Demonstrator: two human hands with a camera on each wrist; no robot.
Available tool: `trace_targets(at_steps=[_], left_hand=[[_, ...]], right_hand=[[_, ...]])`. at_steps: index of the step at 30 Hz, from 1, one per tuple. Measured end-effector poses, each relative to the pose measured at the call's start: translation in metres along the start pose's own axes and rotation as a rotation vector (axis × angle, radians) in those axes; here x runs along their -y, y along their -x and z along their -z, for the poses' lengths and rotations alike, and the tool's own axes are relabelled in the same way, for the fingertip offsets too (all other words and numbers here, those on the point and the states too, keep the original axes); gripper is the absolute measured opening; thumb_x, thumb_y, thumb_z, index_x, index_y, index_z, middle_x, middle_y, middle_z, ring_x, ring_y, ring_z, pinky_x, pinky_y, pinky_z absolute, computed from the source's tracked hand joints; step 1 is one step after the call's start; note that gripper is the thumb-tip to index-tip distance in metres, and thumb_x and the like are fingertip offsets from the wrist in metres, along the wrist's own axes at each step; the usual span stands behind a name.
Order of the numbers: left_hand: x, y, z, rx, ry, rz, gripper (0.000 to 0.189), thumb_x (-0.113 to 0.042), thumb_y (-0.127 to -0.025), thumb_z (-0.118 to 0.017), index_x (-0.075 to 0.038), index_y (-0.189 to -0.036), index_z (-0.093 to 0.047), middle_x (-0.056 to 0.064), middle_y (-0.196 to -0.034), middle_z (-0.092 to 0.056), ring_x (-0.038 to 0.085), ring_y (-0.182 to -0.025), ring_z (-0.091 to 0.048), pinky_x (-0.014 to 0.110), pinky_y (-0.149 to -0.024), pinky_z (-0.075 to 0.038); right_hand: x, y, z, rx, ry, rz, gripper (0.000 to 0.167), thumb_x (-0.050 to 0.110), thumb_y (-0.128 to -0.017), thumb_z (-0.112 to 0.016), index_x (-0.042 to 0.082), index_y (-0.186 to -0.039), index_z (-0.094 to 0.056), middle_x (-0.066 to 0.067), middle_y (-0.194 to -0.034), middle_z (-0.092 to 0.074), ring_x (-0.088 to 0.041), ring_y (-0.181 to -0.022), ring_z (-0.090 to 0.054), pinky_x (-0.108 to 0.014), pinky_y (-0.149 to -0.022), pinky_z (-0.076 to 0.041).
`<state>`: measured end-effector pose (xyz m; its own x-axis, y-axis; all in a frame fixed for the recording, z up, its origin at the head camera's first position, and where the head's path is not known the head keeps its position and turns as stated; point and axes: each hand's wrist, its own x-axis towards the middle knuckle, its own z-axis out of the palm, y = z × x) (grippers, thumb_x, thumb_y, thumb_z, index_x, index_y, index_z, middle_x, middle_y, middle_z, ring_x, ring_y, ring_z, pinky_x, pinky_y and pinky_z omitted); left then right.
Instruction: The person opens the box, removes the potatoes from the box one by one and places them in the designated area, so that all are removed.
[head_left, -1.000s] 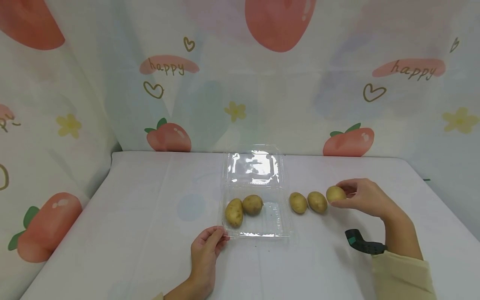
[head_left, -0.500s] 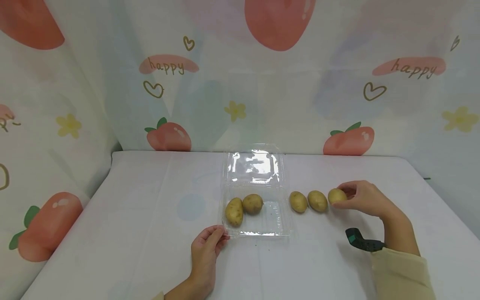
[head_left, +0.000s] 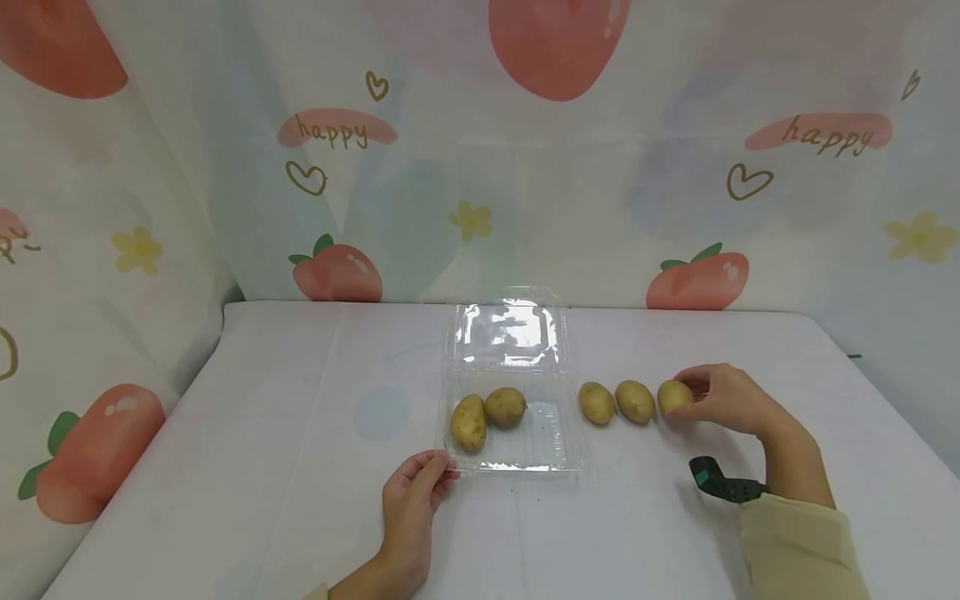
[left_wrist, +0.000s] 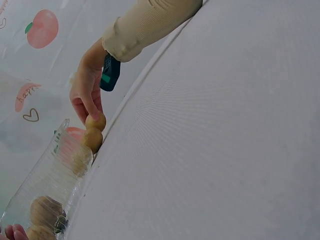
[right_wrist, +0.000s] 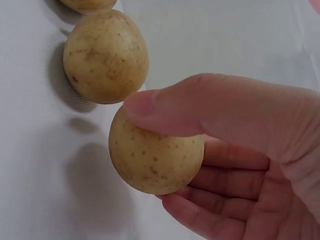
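My right hand [head_left: 723,400] pinches a small round potato [right_wrist: 157,150] between thumb and fingers, close over the table at the right end of a short row. Left of it in the row lie a middle potato [head_left: 634,402] and another potato [head_left: 596,403]. A clear plastic clamshell box [head_left: 525,458] stands with its lid raised at the back. Inside its left half sit a longer potato [head_left: 468,423] and a rounder potato [head_left: 506,407]. My left hand [head_left: 416,500] grips the box's front left corner between thumb and fingers. In the left wrist view, only fingertips [left_wrist: 17,232] of that hand show.
A white cloth covers the table [head_left: 300,467]. Behind it hangs a printed curtain [head_left: 600,208], which the back of the table meets. A dark wrist device [head_left: 723,481] juts from my right forearm over the table.
My right hand has moved slightly right and down with its potato, widening the gap to the middle potato. The left hand and the box stay where they were.
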<state>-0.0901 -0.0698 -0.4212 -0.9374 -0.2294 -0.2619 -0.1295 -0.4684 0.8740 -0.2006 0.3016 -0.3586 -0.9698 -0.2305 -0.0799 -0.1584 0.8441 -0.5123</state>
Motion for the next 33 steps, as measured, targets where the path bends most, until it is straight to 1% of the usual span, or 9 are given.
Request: trace_targets(at_steps=[6, 10, 14, 18, 24, 31, 33], left_hand=[[0.0003, 0.0002, 0.0008, 0.005, 0.003, 0.005, 0.014, -0.006, -0.088, -0.058, 0.006, -0.095, -0.056, 0.008, -0.084, -0.060, 0.016, -0.078, -0.060, 0.025, -0.075, -0.051], [0.0008, -0.0003, 0.0008, 0.006, -0.005, 0.004, 0.015, -0.006, -0.088, -0.058, 0.006, -0.095, -0.056, 0.008, -0.084, -0.060, 0.017, -0.079, -0.060, 0.026, -0.075, -0.051], [0.0010, -0.0006, 0.0010, 0.006, -0.022, -0.003, 0.015, -0.007, -0.088, -0.058, 0.007, -0.095, -0.056, 0.008, -0.085, -0.060, 0.017, -0.080, -0.060, 0.026, -0.075, -0.051], [0.0007, -0.0006, 0.0010, 0.005, -0.021, -0.006, 0.015, -0.007, -0.088, -0.057, 0.007, -0.096, -0.056, 0.008, -0.085, -0.060, 0.017, -0.080, -0.060, 0.026, -0.075, -0.051], [0.0002, -0.0003, 0.0011, 0.007, -0.023, -0.006, 0.017, -0.007, -0.088, -0.057, 0.007, -0.096, -0.056, 0.008, -0.085, -0.060, 0.016, -0.080, -0.060, 0.026, -0.075, -0.051], [-0.0004, 0.0003, 0.0021, 0.013, -0.025, 0.004, 0.018, -0.009, -0.089, -0.058, 0.007, -0.098, -0.056, 0.007, -0.085, -0.061, 0.016, -0.079, -0.060, 0.026, -0.075, -0.050], [-0.0005, 0.0003, 0.0023, 0.015, -0.024, 0.005, 0.018, -0.009, -0.089, -0.058, 0.007, -0.098, -0.055, 0.007, -0.085, -0.061, 0.016, -0.079, -0.060, 0.025, -0.075, -0.050]], right_hand=[[-0.0024, -0.0017, -0.0031, 0.020, -0.014, 0.003, 0.056, 0.030, -0.070, -0.079, -0.009, -0.107, -0.059, -0.009, -0.092, -0.061, -0.025, -0.084, -0.053, -0.037, -0.070, -0.047], [-0.0047, -0.0025, -0.0049, 0.039, -0.015, -0.009, 0.058, 0.029, -0.071, -0.079, -0.010, -0.108, -0.058, -0.013, -0.094, -0.061, -0.027, -0.085, -0.053, -0.042, -0.072, -0.049], [-0.0065, -0.0040, -0.0075, 0.040, -0.015, -0.011, 0.059, 0.029, -0.071, -0.079, -0.010, -0.109, -0.057, -0.015, -0.097, -0.061, -0.028, -0.087, -0.053, -0.045, -0.075, -0.049], [-0.0069, -0.0052, -0.0087, 0.036, -0.013, -0.009, 0.058, 0.029, -0.070, -0.079, -0.009, -0.109, -0.058, -0.014, -0.097, -0.061, -0.029, -0.088, -0.053, -0.045, -0.075, -0.048], [-0.0063, -0.0055, -0.0092, 0.046, -0.026, 0.000, 0.057, 0.027, -0.070, -0.079, -0.008, -0.110, -0.058, -0.015, -0.099, -0.060, -0.031, -0.091, -0.052, -0.047, -0.078, -0.048], [-0.0045, -0.0049, -0.0080, 0.056, -0.019, -0.024, 0.060, 0.027, -0.070, -0.078, -0.008, -0.113, -0.056, -0.018, -0.103, -0.059, -0.035, -0.096, -0.051, -0.049, -0.080, -0.047], [-0.0040, -0.0043, -0.0073, 0.061, -0.016, -0.019, 0.060, 0.026, -0.070, -0.079, -0.009, -0.113, -0.056, -0.019, -0.103, -0.059, -0.036, -0.096, -0.051, -0.049, -0.079, -0.048]])
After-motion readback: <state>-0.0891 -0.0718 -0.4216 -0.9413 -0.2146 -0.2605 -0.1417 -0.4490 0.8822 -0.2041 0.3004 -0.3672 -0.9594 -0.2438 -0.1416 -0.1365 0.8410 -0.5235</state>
